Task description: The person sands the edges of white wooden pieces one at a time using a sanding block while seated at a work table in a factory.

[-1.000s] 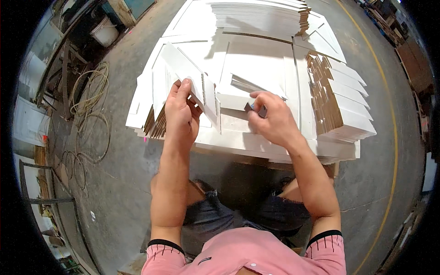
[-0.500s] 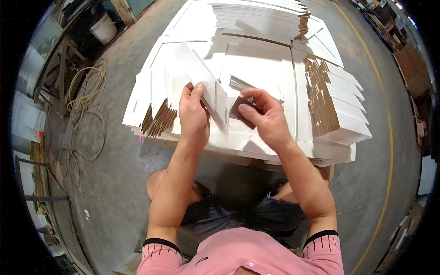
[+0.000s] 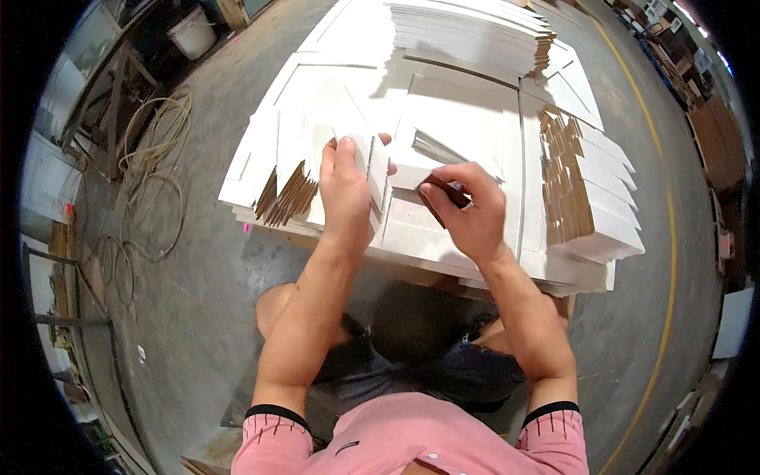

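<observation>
**White panel held on edge at the left grip, dark block in the right**

Head view: the left hand [image 3: 346,186] is closed over the top edge of a white board piece [image 3: 372,162] that stands on edge, fingers curled over its far face and thumb on the near side. The piece's long axis runs away from the person, up and slightly left from the grip. The right hand [image 3: 467,210] sits just to the right of that grip, fingers pinched narrow around a small dark block [image 3: 445,196]. The block lies between the two hands, close to the near end of the white piece; whether it touches the piece cannot be told. The left hand is on the piece itself, so it is the nearer one.

Left of the left grip, a fan of thin brown-edged strips [image 3: 286,194] leans against the flat white sheets. Beyond both grips lies a stack of white panels [image 3: 475,32]. Right of the right grip, a row of white pieces with brown cardboard edges [image 3: 582,182] steps down along the desk [image 3: 443,245]. No labels or signs can be made out on any of them.
</observation>
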### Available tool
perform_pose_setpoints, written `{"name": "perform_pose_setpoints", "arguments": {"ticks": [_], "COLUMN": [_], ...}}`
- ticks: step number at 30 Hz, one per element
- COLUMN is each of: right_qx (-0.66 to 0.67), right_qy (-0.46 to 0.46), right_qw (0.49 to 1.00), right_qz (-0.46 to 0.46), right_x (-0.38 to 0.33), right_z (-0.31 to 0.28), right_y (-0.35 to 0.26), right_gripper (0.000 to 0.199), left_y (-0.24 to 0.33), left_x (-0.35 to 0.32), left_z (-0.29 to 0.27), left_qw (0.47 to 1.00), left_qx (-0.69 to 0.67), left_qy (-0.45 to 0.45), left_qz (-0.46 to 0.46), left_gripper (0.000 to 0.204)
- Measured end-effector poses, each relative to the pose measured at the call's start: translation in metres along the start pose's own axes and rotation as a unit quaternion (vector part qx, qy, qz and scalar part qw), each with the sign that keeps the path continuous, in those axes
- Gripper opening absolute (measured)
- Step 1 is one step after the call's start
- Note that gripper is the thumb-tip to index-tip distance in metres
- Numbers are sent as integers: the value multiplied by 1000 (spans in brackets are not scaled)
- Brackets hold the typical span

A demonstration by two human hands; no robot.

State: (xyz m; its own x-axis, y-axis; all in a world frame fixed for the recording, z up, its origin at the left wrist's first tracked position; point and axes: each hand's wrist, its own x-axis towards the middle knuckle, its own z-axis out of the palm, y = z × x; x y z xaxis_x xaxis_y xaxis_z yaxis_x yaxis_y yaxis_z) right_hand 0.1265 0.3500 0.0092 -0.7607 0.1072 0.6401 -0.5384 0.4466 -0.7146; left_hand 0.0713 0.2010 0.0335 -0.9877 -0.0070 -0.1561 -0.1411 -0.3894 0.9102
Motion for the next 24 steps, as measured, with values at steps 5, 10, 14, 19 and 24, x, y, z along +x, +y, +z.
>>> {"name": "perform_pose_setpoints", "arguments": {"ticks": [5,10,14,19,24], "right_qx": [52,11,41,-5,57], "right_qy": [-61,27,-37,51,1], "right_qw": [989,999,998,999,998], "right_qz": [-125,44,-40,2,-7], "right_x": [-1,8,0,4,-2], "right_z": [13,-3,10,7,6], "right_y": [-28,1,-27,10,-21], "right_gripper": [28,23,26,23,27], "left_y": [8,7,1,-1,4], "left_x": [-8,-6,-12,-9,-13], "left_z": [3,-1,5,4,8], "left_qw": [998,999,998,999,999], "left_qx": [-26,-2,-31,-11,-35], "left_qy": [-31,-34,-44,-23,-37], "left_qz": [-42,-31,-20,27,10], "left_gripper": [31,29,31,33,33]}}
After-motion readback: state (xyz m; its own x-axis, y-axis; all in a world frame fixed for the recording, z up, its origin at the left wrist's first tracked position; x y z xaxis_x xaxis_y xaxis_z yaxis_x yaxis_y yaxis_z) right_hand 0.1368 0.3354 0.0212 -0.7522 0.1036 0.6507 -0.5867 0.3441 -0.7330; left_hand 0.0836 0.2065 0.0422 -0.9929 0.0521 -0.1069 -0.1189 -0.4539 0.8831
